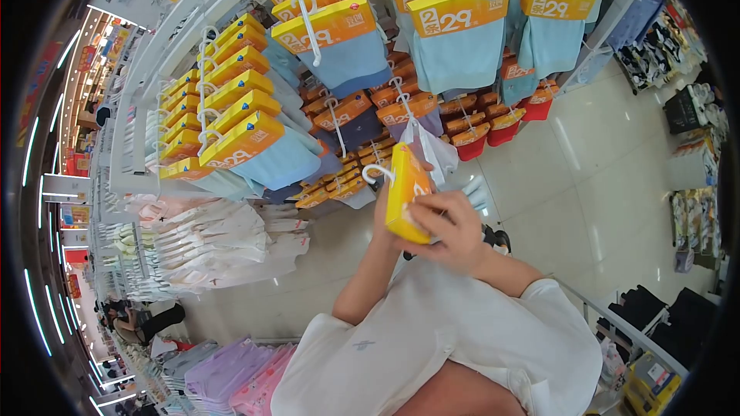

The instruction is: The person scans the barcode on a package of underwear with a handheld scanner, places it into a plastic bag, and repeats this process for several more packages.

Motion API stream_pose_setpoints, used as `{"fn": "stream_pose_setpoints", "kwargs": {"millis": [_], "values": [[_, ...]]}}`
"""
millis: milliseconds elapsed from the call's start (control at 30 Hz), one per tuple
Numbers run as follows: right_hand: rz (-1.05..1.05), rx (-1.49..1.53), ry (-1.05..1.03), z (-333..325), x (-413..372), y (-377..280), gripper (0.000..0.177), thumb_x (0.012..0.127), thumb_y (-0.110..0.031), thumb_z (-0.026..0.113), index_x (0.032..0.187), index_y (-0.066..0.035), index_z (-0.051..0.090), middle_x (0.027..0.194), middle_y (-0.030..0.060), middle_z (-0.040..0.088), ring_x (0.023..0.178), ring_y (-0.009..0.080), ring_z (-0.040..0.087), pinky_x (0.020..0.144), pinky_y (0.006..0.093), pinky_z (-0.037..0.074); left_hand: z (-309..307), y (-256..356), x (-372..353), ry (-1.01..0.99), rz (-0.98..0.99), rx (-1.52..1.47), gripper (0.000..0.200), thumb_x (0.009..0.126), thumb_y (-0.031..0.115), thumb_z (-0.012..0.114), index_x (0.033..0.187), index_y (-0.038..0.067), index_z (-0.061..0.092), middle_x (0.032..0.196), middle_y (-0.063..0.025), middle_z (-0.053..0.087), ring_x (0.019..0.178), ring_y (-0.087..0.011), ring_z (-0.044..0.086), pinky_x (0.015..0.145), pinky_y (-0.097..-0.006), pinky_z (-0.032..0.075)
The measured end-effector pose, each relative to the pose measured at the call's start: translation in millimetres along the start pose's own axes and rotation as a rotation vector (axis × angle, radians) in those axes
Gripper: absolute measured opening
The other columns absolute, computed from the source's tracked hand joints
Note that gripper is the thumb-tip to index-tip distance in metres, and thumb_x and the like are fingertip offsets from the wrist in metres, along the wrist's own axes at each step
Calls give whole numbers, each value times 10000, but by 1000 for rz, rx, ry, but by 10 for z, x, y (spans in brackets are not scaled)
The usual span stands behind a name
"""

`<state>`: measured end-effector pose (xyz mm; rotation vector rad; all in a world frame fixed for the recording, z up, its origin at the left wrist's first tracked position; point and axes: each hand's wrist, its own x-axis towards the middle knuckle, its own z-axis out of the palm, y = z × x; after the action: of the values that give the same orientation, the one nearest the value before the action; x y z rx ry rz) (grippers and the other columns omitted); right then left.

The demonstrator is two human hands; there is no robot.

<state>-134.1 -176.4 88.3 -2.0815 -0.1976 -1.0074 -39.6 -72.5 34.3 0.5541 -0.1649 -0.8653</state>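
A yellow and orange package (402,194) with a white hook is held up in front of my chest, tilted. My right hand (449,229) is closed on its lower right side, with the fingers over the orange face. Behind the package, my left hand (383,219) is closed on its left side and mostly hidden by it. White fabric (432,150) shows just behind the package's top. Beyond my hands, a rack holds rows of similar yellow-topped packs (327,31) with light blue fabric.
White and pink garments (223,246) hang at the left, with purple ones (227,374) at the lower left. A metal rail (624,327) stands at the lower right beside dark folded clothes (636,312). Another person (135,323) is at the far left. Tiled floor (570,185) shows at the right.
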Motion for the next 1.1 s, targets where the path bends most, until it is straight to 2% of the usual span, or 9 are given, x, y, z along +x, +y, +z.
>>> {"fn": "stream_pose_setpoints", "kwargs": {"millis": [133,233,433,567,633,833,933,1033,1100], "values": [[-56,-19,-30,73,-21,-105,490,587,-253,845,1014,-107,656,974,67,574,778,243,583,651,334,489,-2,-110,78,-80,-20,-40,556,903,355,569,1351,97,365,1146,-196,522,783,-233,628,608,-292,548],[-34,25,-3,42,16,-81,487,593,-252,840,1021,-111,656,976,70,578,782,244,583,665,331,486,65,-78,44,92,-20,-55,552,904,333,568,1357,93,363,1161,-189,519,790,-245,626,614,-300,556],[-58,73,-12,50,-122,-2,544,650,-210,818,1122,-41,608,1077,139,590,948,282,586,796,338,468,30,-4,36,13,50,-59,502,923,274,548,1360,96,375,1221,-132,515,903,-224,603,755,-307,525],[457,206,114,-53,-201,67,381,867,-173,625,1174,39,545,1088,141,597,989,215,581,834,307,455,154,33,-29,406,303,224,353,959,192,493,1282,56,449,1193,-75,550,1013,-155,566,908,-299,443],[741,304,273,0,-266,169,341,961,-186,490,1191,65,518,1094,130,602,1002,170,567,840,287,447,74,89,-81,404,228,279,329,951,169,508,1242,23,471,1165,-80,565,1007,-158,571,891,-304,455],[923,382,42,-121,-151,385,403,1010,-264,362,1208,51,516,1116,117,598,1013,136,547,862,263,431,140,21,-179,516,145,625,371,862,194,664,1120,-52,559,1068,-101,613,934,-152,587,835,-288,466],[680,253,107,-51,-448,791,426,996,-295,397,1224,47,507,1045,141,639,958,226,610,859,308,458,123,26,-175,557,208,618,380,853,203,680,1111,-53,568,1057,-96,617,923,-144,583,827,-278,461],[783,25,292,-182,-636,1240,438,988,-306,406,1207,56,519,1050,191,645,942,306,633,834,356,477,103,37,-156,630,266,563,384,856,208,678,1112,-53,563,1044,-89,614,910,-142,581,821,-275,461],[1053,-215,62,-384,-934,1495,507,964,-378,427,1155,77,545,1005,223,650,908,351,642,816,396,491,75,69,-142,673,283,521,391,856,214,680,1115,-53,558,1032,-86,613,900,-143,581,820,-277,460]]}}
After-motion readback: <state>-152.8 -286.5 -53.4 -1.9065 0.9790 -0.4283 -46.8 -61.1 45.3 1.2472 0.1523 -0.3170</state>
